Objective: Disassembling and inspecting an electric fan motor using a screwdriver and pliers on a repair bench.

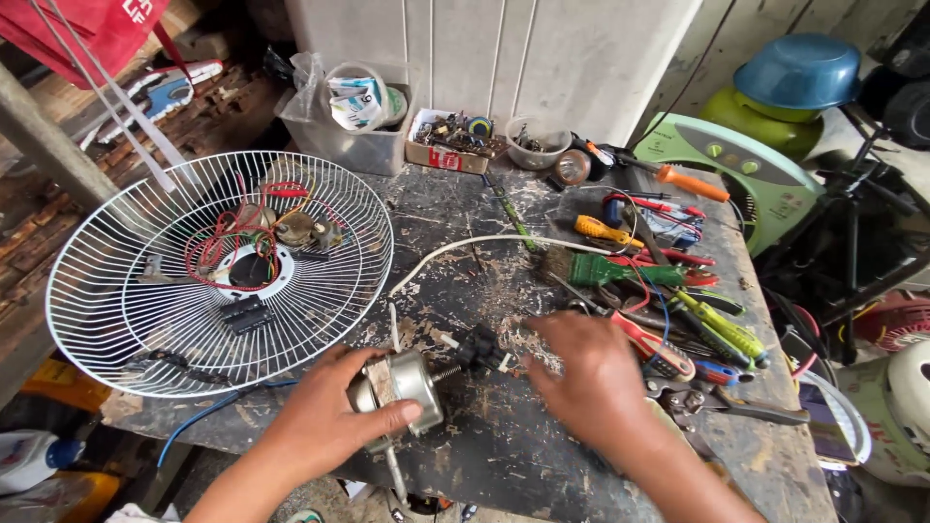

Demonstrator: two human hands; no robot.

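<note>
Scuffed black workbench (542, 436), left hand (325, 421) fingers gripping cylindrical metal motor (399, 384), right hand (591, 373) fingers spread open, domed wire fan guard (116, 291)

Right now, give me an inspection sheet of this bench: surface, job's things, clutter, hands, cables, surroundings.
Surface: dark worktable, paint badly chipped and scratched.
Job's things: small metal fan motor lying on the table, black part on its shaft end.
Clutter: white wire fan guard holding loose parts and wires; pile of screwdrivers and pliers; green-handled brush; plastic tubs of small parts at the back.
Hands: left hand grips the motor; right hand open above the table beside the tools, holding nothing.
Cables: white cable across the table; blue wire off the front edge.
Surroundings: green appliance housing, blue bowl, brick floor.
</note>
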